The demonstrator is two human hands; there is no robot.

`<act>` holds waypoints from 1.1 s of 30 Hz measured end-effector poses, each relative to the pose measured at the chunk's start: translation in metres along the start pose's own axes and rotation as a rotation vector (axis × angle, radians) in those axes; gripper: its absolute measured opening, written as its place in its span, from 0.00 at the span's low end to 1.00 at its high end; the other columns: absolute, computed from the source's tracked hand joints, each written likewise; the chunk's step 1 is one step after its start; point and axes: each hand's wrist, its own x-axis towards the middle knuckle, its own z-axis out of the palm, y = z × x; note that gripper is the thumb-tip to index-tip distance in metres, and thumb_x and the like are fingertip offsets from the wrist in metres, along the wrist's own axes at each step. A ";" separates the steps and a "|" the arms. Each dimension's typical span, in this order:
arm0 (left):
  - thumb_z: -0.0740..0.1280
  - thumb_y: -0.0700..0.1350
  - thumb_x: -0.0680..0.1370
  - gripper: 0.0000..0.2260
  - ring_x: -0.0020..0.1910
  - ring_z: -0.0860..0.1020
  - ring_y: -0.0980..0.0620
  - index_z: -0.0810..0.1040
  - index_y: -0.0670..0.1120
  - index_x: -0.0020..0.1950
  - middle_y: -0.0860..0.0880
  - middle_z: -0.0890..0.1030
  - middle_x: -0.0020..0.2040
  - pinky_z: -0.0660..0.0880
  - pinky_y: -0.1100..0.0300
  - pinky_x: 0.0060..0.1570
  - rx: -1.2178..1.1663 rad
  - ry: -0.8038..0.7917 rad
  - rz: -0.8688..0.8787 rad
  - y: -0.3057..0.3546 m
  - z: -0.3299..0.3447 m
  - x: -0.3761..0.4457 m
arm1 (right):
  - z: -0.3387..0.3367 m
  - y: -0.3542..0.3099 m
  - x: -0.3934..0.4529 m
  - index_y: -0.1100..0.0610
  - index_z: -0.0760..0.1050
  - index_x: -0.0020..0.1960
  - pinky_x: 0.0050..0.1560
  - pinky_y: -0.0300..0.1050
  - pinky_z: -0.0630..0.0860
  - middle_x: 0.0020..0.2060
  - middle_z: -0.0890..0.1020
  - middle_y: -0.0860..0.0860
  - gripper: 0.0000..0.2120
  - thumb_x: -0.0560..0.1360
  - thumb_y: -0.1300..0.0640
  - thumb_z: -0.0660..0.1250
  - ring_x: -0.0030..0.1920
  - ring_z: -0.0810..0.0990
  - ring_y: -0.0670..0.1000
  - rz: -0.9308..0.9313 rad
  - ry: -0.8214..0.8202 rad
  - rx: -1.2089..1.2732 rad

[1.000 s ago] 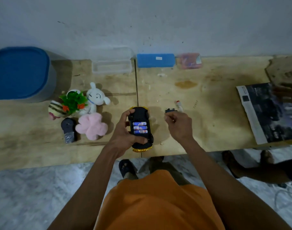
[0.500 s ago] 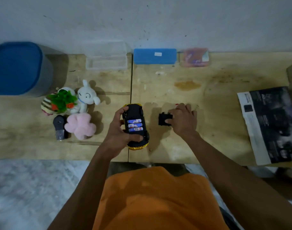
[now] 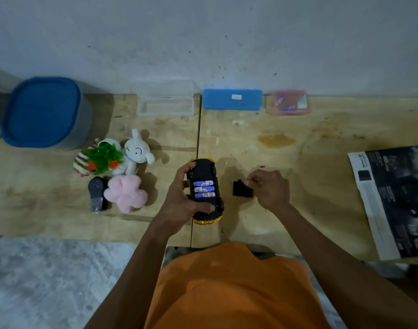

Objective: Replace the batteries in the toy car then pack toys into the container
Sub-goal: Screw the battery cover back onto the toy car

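Observation:
My left hand [image 3: 183, 205] grips the black and yellow toy car [image 3: 204, 170], which lies upside down with three batteries [image 3: 204, 189] showing in its open compartment. To its right, my right hand [image 3: 269, 188] pinches the black battery cover [image 3: 242, 191] by its upper corner, just above the wooden table [image 3: 298, 210]. Left of the car sits a cluster of toys: a white plush rabbit [image 3: 136, 153], a pink plush [image 3: 126, 196], a green and striped toy [image 3: 98, 160] and a small dark toy [image 3: 97, 193].
A blue-lidded container [image 3: 43, 112] stands at the back left. Along the wall lie a clear plastic box [image 3: 165, 105], a blue case [image 3: 231, 99] and a pink packet [image 3: 287, 103]. A printed sheet [image 3: 397, 198] covers the table's right edge.
My right hand reached to the battery cover on the table, took hold of it and shifted it slightly toward the car. My left hand kept holding the car.

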 end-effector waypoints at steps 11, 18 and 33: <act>0.80 0.28 0.56 0.52 0.58 0.81 0.39 0.66 0.61 0.72 0.43 0.73 0.66 0.82 0.39 0.51 0.010 -0.080 0.089 0.021 0.007 -0.006 | -0.085 -0.083 -0.018 0.62 0.82 0.46 0.36 0.28 0.74 0.38 0.84 0.50 0.02 0.74 0.64 0.73 0.35 0.81 0.38 -0.224 -0.130 0.774; 0.81 0.30 0.57 0.53 0.61 0.78 0.52 0.64 0.62 0.73 0.51 0.72 0.68 0.82 0.49 0.54 0.075 -0.188 0.147 0.031 0.024 -0.011 | -0.084 -0.079 -0.022 0.60 0.83 0.47 0.47 0.38 0.80 0.39 0.86 0.52 0.03 0.74 0.61 0.74 0.41 0.84 0.46 -0.301 -0.235 0.621; 0.81 0.28 0.58 0.53 0.63 0.77 0.45 0.65 0.63 0.73 0.48 0.72 0.69 0.81 0.44 0.56 0.080 -0.203 0.151 0.031 0.034 -0.015 | -0.078 -0.067 -0.027 0.54 0.84 0.45 0.44 0.33 0.78 0.38 0.86 0.46 0.02 0.73 0.57 0.76 0.39 0.82 0.40 -0.304 -0.139 0.518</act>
